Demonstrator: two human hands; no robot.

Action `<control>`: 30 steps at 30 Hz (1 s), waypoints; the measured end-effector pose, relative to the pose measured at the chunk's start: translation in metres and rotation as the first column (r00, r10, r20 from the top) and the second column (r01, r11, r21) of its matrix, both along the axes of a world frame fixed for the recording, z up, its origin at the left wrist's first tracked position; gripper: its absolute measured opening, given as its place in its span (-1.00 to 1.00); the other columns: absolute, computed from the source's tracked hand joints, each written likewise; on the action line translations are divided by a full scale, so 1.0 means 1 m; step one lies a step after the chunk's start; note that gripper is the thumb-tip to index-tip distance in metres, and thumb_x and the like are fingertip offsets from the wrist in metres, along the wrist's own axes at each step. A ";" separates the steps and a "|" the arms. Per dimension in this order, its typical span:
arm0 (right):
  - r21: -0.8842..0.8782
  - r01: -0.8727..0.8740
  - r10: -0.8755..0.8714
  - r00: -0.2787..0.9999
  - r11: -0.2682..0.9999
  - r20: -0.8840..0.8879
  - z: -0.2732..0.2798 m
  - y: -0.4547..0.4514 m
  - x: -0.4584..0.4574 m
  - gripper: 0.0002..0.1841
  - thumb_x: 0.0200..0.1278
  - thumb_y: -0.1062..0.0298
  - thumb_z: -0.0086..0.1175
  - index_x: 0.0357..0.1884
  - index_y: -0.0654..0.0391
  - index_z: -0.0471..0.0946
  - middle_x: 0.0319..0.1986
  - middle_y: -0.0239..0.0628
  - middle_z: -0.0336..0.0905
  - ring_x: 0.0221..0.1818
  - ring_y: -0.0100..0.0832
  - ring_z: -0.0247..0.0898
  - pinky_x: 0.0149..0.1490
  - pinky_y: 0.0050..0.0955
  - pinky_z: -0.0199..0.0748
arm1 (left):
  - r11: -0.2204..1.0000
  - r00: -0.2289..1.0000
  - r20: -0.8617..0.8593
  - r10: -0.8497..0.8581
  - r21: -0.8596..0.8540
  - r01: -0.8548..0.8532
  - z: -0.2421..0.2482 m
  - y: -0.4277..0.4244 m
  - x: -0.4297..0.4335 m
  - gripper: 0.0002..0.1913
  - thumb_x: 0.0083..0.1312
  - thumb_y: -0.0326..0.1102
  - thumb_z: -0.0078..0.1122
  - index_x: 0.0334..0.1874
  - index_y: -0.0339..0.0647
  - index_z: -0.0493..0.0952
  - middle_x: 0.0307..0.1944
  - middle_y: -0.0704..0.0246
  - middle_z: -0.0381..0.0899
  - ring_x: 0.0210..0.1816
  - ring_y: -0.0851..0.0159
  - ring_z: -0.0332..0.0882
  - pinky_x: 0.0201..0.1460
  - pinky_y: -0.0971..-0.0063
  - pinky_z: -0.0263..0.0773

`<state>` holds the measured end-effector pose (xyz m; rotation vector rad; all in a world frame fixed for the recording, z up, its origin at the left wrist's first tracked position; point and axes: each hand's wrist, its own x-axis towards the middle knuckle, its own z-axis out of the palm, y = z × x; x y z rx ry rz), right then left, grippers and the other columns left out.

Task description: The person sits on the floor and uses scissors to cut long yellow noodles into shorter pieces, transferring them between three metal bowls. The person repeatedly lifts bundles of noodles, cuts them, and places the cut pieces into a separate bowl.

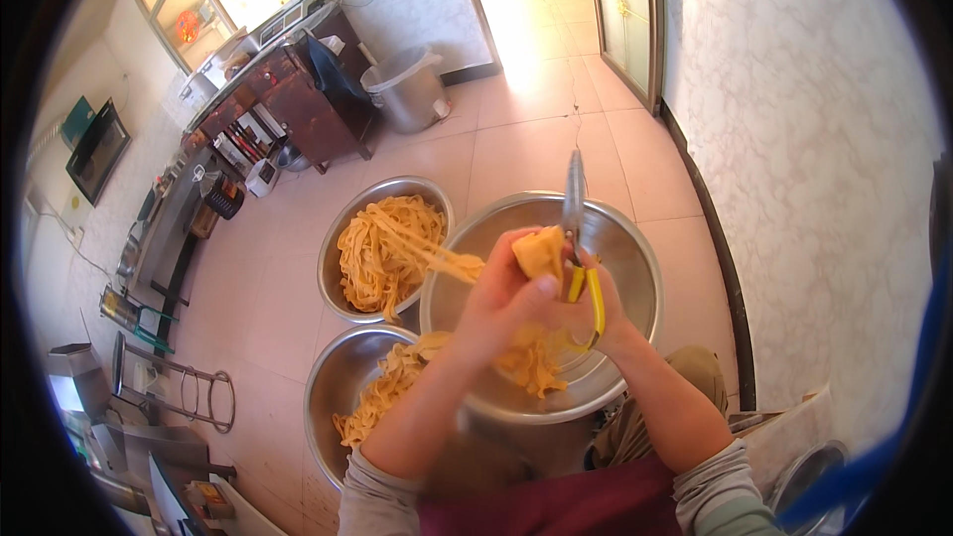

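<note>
My left hand (500,301) grips a folded bunch of flat yellow noodle-like strips (539,253) above a large steel basin (642,268). From this hand, strips trail left to a heap (387,253) in a smaller steel bowl (328,275). Close beside it, my right hand (607,305) holds scissors (574,197) with yellow handles, their blades pointing away from me and looking closed. Beneath my hands, more strips (540,365) lie in the large basin. Another steel bowl (335,372), partly behind my left forearm, contains further strips (380,398).
Bowls and basin rest on pink floor tiles (417,156). A marbled wall (789,164) rises on the right. Ahead are a lined metal bin (409,93), a dark wooden cabinet (305,104) and a glazed door (625,15). A metal stool (175,368) is at left.
</note>
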<state>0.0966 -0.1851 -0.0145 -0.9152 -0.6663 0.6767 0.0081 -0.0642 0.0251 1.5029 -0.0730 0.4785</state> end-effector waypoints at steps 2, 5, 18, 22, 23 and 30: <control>0.091 -0.058 0.084 0.946 0.994 -0.314 0.001 -0.007 0.002 -0.38 0.17 0.46 0.39 0.27 0.20 0.37 -0.13 -0.30 0.59 -0.18 -0.41 0.58 -0.07 -0.45 0.57 | 0.854 0.988 0.135 0.071 0.503 -0.130 -0.001 0.013 0.002 -0.09 0.16 -0.20 0.54 0.48 -0.35 0.18 0.36 0.23 0.32 0.45 0.20 0.26 0.52 0.23 0.15; -0.012 0.038 -0.040 0.974 0.999 -0.223 0.000 -0.009 0.007 -0.43 0.20 0.59 0.28 0.26 0.19 0.36 -0.25 -0.30 0.60 -0.32 -0.49 0.58 -0.21 -0.52 0.57 | 0.904 0.961 -0.256 -0.107 0.377 0.201 -0.015 0.013 -0.001 -0.08 0.14 -0.23 0.52 0.50 -0.31 0.17 0.38 0.20 0.34 0.43 0.23 0.28 0.51 0.28 0.16; -0.573 0.002 -0.055 0.996 0.820 -0.075 -0.072 0.003 0.009 -0.56 0.47 -0.07 0.12 -0.14 0.21 0.55 -0.35 -0.22 0.68 -0.67 -0.47 0.47 -0.46 -0.54 0.41 | 0.920 0.580 -0.774 0.253 0.379 0.104 -0.045 0.101 -0.015 -0.78 0.29 -0.33 0.29 -0.11 -0.28 0.57 -0.48 0.45 0.57 -0.54 0.52 0.51 -0.52 0.60 0.41; -0.408 -0.232 0.370 0.878 0.883 0.302 -0.122 0.011 -0.026 -0.72 0.45 0.11 0.11 -0.06 0.12 0.50 -0.40 -0.35 0.61 -0.51 -0.49 0.49 -0.39 -0.48 0.44 | 0.995 0.659 -0.747 0.093 0.094 -0.034 -0.028 0.104 -0.020 -0.87 0.34 -0.35 0.23 -0.21 -0.26 0.54 -0.62 0.47 0.48 -0.73 0.55 0.27 -0.66 0.64 0.13; -0.314 -0.334 0.421 0.866 0.889 0.271 -0.129 0.013 -0.033 -0.76 0.46 0.16 0.09 -0.05 0.10 0.49 -0.40 -0.37 0.60 -0.48 -0.49 0.49 -0.37 -0.47 0.45 | 0.995 0.656 -0.752 0.063 0.098 0.017 -0.029 0.106 -0.021 -0.86 0.34 -0.34 0.24 -0.21 -0.26 0.54 -0.62 0.47 0.49 -0.72 0.55 0.29 -0.66 0.64 0.14; -0.236 -0.268 0.293 0.953 0.934 0.078 -0.085 0.013 -0.030 -0.51 0.63 -0.03 -0.27 0.21 0.13 0.50 0.05 -0.35 0.57 0.14 -0.54 0.41 0.16 -0.44 0.41 | 0.879 0.486 -0.871 -0.072 0.174 0.444 -0.013 0.080 -0.016 -0.76 0.24 -0.14 0.36 -0.40 -0.18 0.63 -0.60 0.51 0.55 -0.60 0.56 0.45 -0.59 0.64 0.27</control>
